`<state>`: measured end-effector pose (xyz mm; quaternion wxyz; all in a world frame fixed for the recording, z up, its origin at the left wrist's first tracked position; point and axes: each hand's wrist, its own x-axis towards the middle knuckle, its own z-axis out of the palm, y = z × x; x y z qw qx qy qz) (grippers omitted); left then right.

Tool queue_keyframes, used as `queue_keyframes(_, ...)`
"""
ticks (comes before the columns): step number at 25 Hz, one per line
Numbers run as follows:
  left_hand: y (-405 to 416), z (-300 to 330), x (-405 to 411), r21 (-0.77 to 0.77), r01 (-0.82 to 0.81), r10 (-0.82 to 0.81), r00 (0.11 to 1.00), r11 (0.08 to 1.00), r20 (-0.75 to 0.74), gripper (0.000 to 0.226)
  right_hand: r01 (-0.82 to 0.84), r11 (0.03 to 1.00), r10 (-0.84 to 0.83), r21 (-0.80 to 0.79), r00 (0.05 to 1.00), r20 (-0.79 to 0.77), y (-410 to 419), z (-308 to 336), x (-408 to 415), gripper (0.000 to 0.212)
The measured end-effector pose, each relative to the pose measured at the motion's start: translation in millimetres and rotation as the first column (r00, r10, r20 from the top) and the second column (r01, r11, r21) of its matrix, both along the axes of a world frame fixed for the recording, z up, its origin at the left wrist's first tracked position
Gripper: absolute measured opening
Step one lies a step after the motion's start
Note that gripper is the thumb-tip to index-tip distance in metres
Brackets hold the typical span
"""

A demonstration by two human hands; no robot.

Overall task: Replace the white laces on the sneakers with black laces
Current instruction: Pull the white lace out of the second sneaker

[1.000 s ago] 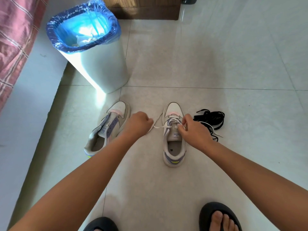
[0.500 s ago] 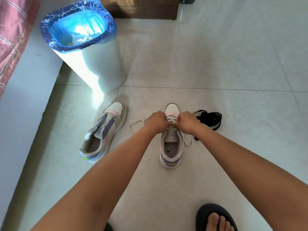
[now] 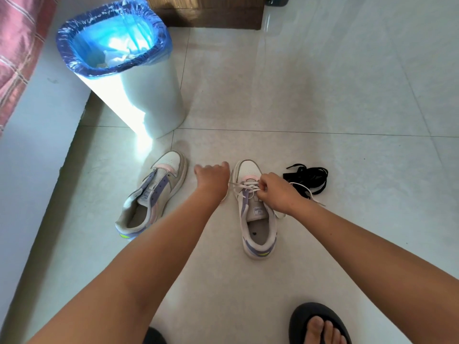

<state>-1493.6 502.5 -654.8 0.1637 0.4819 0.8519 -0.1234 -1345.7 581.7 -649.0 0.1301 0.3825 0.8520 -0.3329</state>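
Stretching across nearly the whole view, a pale glossy tiled floor [image 3: 323,83] with thin grout lines carries everything here. At upper left stands a white bin [image 3: 151,100] lined with a blue bag [image 3: 111,36], crumpled scraps inside it, bright light glaring off its side and onto the tiles. Along the left edge runs a pale bed frame [image 3: 32,135] topped by pink checked bedding [image 3: 17,45], and dark wooden furniture [image 3: 206,13] closes the far end. Two sneakers lie on the floor, toes pointing away: the left sneaker [image 3: 151,194] is tilted, just below the bin, with no lace visible in its eyelets, while the right sneaker [image 3: 255,214] sits upright and carries a white lace [image 3: 244,186] partly threaded near the toe. The left hand [image 3: 212,178] hovers between the sneakers, its fingers curled around a strand of that lace drawn taut from the eyelets. The right hand [image 3: 275,192] rests over the tongue, fingers pinching the lace at the crossings. Black laces [image 3: 308,176] lie bundled on the tiles just right of the right sneaker, a loose white end trailing beside them. At the bottom edge, a foot in a black slipper [image 3: 318,324] shows.
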Motion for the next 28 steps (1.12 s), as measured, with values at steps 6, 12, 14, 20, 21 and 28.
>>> queue_keyframes(6, -10, 2, -29, -0.113, -0.164, 0.163, 0.987, 0.980, -0.018, 0.035, -0.001, 1.000, 0.001, 0.010, 1.000, -0.019, -5, 0, 6, 0.008)
queue_keyframes(12, -17, 23, -74, -0.152, -0.169, 0.149, 0.980, 0.974, -0.135, 0.027, -0.005, 1.000, 0.004, 0.029, 1.000, 0.023, -1, 0, 7, 0.006)
queue_keyframes(14, -18, 29, -83, -0.157, -0.137, 0.103, 0.973, 0.978, -0.206, 0.031, 0.003, 0.998, -0.005, 0.060, 0.999, 0.033, 2, 0, 8, 0.007)
queue_keyframes(20, -25, 41, -98, -0.070, -0.130, 0.109, 0.964, 0.989, -0.244, 0.028, 0.014, 0.997, -0.017, 0.074, 0.999, 0.042, 6, -2, 14, 0.009)
queue_keyframes(21, -28, 44, -101, -0.059, -0.136, 0.116, 0.959, 0.989, -0.259, 0.030, 0.013, 0.997, -0.018, 0.081, 0.998, 0.052, 6, -2, 14, 0.012)
queue_keyframes(28, -31, 49, -72, 0.085, -0.136, 0.117, 0.973, 0.987, 0.199, 0.038, 0.099, 0.991, -0.106, 0.090, 0.991, 0.078, 10, 3, 14, 0.020)
